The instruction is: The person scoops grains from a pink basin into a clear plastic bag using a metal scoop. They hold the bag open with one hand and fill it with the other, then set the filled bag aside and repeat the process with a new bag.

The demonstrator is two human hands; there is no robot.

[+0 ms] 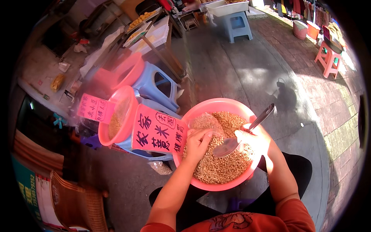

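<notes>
A round pink plastic basin (226,187) filled with tan grains (223,171) stands before me. My left hand (198,142) grips the edge of a clear plastic bag (205,121), which holds grains and lies on the heap at the basin's far left. My right hand (252,139) holds a metal spoon (227,147); its bowl is low over the grains, close to the bag's mouth, and the dark handle sticks up to the right. A pink card with handwriting (158,130) stands at the basin's left side, beside my left hand.
Left of the basin, another pink basin (132,116) with grains and a written card (95,108) rests by blue plastic stools (158,84). A filled clear bag (160,168) lies on the floor. A wicker chair (92,200) stands lower left; a blue stool with a white tub (237,26) stands farther off.
</notes>
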